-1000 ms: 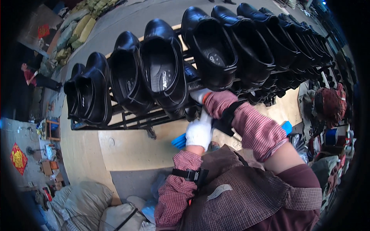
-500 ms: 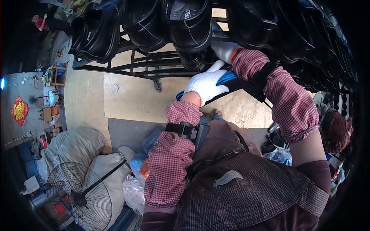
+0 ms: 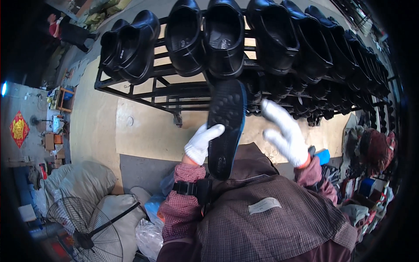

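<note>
Presently the left hand in a white knit glove (image 3: pixel 200 142) is gripping a long black blue-edged insole (image 3: pixel 224 131), which is lying outside any shoe, before a black metal rack (image 3: pixel 98 86). The white-gloved right hand (image 3: pixel 286 133) is spreading its fingers, apparently holding nothing. Glossy black shoes (image 3: pixel 224 60) are standing above, at least 2 showing printed footbeds inside.

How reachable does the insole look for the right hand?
Likely yes: the right hand is open and empty beside the insole, nothing visible between them; the left hand holds the opposite edge.
</note>
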Tool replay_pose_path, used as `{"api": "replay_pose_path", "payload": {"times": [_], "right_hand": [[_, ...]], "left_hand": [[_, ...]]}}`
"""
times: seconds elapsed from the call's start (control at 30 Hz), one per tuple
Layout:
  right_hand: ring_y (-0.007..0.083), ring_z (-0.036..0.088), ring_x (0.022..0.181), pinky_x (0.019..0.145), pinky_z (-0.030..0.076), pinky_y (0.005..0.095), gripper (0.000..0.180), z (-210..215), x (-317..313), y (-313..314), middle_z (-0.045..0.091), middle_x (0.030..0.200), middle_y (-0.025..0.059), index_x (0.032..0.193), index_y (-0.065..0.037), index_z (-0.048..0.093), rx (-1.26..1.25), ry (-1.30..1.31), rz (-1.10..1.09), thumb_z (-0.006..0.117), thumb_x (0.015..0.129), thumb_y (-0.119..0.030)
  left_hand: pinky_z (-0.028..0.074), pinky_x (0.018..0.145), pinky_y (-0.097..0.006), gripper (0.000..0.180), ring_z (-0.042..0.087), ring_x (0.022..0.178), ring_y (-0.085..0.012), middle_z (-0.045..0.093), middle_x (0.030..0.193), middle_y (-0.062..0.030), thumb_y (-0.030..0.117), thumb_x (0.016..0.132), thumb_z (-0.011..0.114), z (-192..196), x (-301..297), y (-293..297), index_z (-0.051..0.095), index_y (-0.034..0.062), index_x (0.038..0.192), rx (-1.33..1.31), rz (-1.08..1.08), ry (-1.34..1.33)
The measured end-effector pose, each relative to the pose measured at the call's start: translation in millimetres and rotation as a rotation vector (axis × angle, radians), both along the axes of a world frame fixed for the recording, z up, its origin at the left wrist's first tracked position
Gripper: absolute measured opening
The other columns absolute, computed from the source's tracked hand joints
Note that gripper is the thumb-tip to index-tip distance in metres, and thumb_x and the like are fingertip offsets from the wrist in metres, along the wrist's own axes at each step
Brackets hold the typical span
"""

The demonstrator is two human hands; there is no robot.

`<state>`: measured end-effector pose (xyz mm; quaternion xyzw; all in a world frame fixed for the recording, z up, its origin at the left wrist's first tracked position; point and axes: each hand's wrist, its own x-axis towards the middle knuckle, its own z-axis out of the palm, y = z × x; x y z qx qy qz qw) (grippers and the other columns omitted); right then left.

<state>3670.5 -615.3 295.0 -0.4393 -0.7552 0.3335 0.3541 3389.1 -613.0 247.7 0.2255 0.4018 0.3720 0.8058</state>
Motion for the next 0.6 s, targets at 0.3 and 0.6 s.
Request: {"api": "replay_pose_path", "payload": {"times": [0.3, 0.6], "right_hand": [[0.0379, 0.065, 0.113, 0.094, 0.054, 0.04, 0.055, 29, -53, -25, 0.063, 0.13, 0.0205, 0.14, -0.005, 0.056, 0.102, -0.147, 0.307, 0.07, 0.091, -0.027], [0.0333, 0.069, 0.102, 0.086, 0.056, 0.0397, 0.046, 49, -91, -28, 0.068, 0.122, 0.014, 0.131, -0.006, 0.061, 0.257, -0.055, 0.46, 0.072, 0.089, -0.02]], "left_hand": [[0.058, 0.093, -0.039, 0.044, 0.069, 0.105, -0.0262, 0.069, 0.12, -0.0156, 0.034, 0.104, 0.056, 21, -3, -19, 0.059, 0.0007, 0.132, -0.285, 0.201, -0.519], [0.056, 0.094, -0.038, 0.042, 0.069, 0.104, -0.0239, 0.071, 0.119, -0.0099, 0.036, 0.1, 0.063, -7, -19, -12, 0.064, 0.0049, 0.129, -0.194, 0.376, -0.377]]}}
